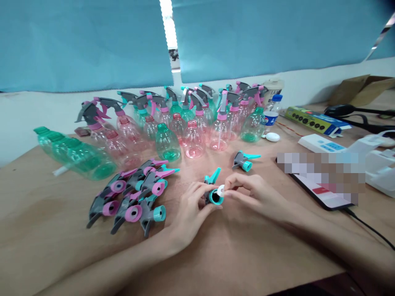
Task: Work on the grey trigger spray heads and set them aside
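Observation:
My left hand (193, 207) grips a grey spray head with a teal collar and teal trigger (212, 190), held low over the table with the collar's open end turned toward me. My right hand (249, 191) pinches a small white round disc (221, 190) at the mouth of that collar. Another teal-collared spray head (245, 160) lies on the table just beyond my right hand. A pile of several grey spray heads with pink and teal collars (135, 195) lies left of my left hand.
Several pink and green plastic bottles (191, 123), some with spray heads fitted, stand along the back of the brown table (216, 255). Green bottles (77, 154) lie on their sides at the left. A phone (324, 193) with a cable, boxes and white devices sit at the right.

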